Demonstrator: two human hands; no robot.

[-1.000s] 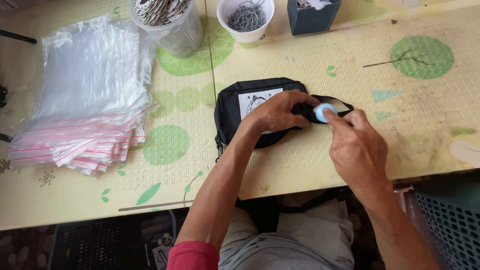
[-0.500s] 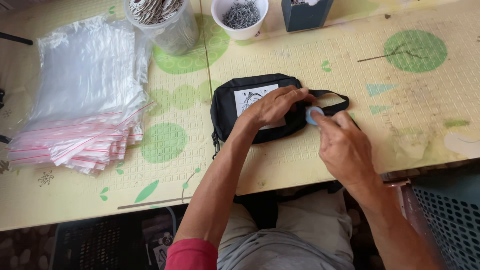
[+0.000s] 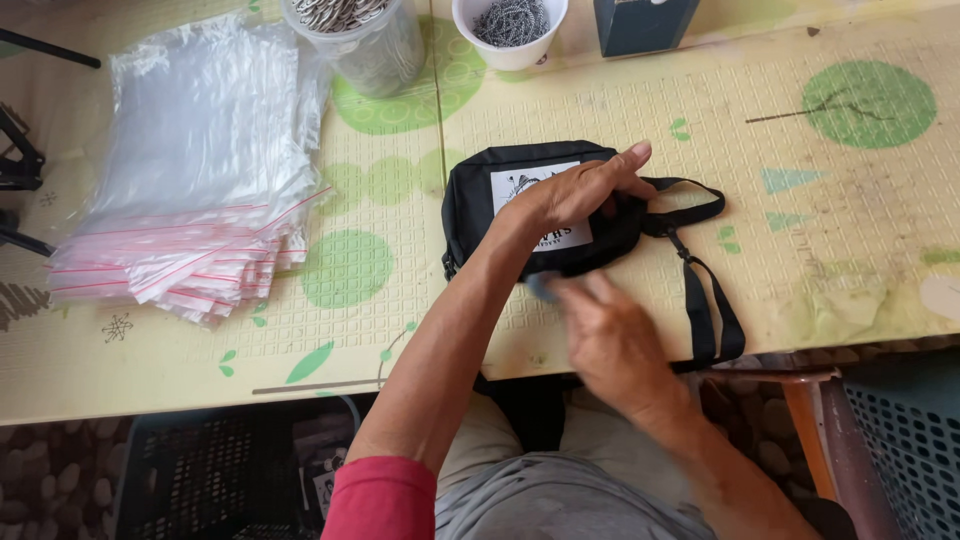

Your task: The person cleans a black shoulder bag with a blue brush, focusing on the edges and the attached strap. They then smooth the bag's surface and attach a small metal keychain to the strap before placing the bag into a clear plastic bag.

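Observation:
A black pouch (image 3: 470,205) with a white printed patch lies flat on the patterned table mat. My left hand (image 3: 585,190) presses down on its top, fingers spread toward the strap end. The pouch's black strap (image 3: 700,310) trails off to the right and down to the table's front edge. My right hand (image 3: 610,335) is blurred at the pouch's near edge. Its fingertips pinch a small light-blue object (image 3: 545,288), whose shape I cannot make out.
A stack of clear zip bags (image 3: 190,180) with red strips lies at the left. At the back stand a clear tub of metal rings (image 3: 355,40), a white cup of metal bits (image 3: 510,25) and a dark box (image 3: 645,20). A grey-blue basket (image 3: 915,440) sits lower right.
My right hand has come from the strap end of the pouch down and left to its near edge, carrying the light-blue object. The left hand stays on the pouch.

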